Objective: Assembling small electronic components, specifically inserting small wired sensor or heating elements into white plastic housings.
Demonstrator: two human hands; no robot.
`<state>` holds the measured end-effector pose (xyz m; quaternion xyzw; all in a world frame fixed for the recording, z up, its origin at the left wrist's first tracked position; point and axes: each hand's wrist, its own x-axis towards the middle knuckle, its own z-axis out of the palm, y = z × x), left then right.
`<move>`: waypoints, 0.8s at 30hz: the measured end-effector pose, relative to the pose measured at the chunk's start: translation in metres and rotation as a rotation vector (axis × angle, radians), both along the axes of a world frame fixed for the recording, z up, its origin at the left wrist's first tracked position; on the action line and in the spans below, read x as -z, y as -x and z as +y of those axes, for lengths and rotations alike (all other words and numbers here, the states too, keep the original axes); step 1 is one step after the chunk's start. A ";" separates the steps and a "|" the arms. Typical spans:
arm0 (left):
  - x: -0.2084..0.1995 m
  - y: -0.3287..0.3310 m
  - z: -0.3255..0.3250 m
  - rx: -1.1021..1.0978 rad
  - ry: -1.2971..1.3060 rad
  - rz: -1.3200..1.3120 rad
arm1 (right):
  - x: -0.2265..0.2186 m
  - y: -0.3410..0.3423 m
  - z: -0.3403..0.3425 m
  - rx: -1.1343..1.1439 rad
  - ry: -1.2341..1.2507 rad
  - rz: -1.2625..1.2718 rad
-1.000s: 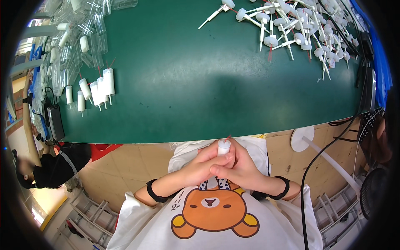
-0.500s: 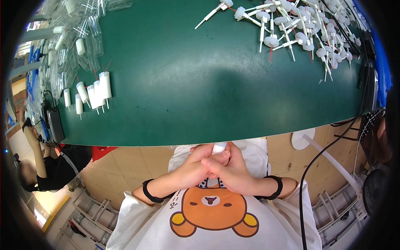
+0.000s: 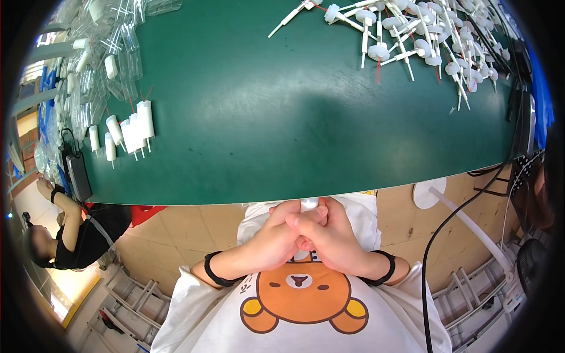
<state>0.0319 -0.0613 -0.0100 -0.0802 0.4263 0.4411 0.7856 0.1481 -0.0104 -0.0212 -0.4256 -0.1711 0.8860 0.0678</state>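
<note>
A white cylinder with a translucent end (image 3: 308, 204) pokes up between my two hands, just below the table's near edge; the rest of it is hidden by my fingers. My left hand (image 3: 276, 238) is closed around it from one side. From the other side my right hand (image 3: 331, 235) wraps over it, its thumb crossing the left fingers. Both hands are pressed together over my lap. On the table's left side stand several similar white cylinders (image 3: 134, 132) with thin stems and red wires.
The green table (image 3: 253, 117) spans the view ahead. A heap of white stemmed parts with round caps (image 3: 424, 47) lies at the far right, clear plastic tubes (image 3: 118, 65) at the far left. A black cable (image 3: 432, 247) hangs at right. A co-worker (image 3: 65, 229) sits at left.
My clasped hands stay nearly in place, with a small shift of the fingers around the cylinder. The co-worker's arm at left has bent and moved. The table view has shifted slightly.
</note>
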 end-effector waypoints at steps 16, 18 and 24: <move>0.013 -0.018 -0.005 -0.055 -0.180 0.117 | 0.002 -0.009 0.024 -0.231 -0.196 0.035; 0.016 -0.014 -0.013 -0.009 -0.289 0.119 | 0.000 -0.015 0.019 -0.284 -0.294 0.084; 0.031 -0.012 -0.026 0.031 -0.667 0.173 | -0.005 -0.026 0.021 -0.378 -0.422 0.184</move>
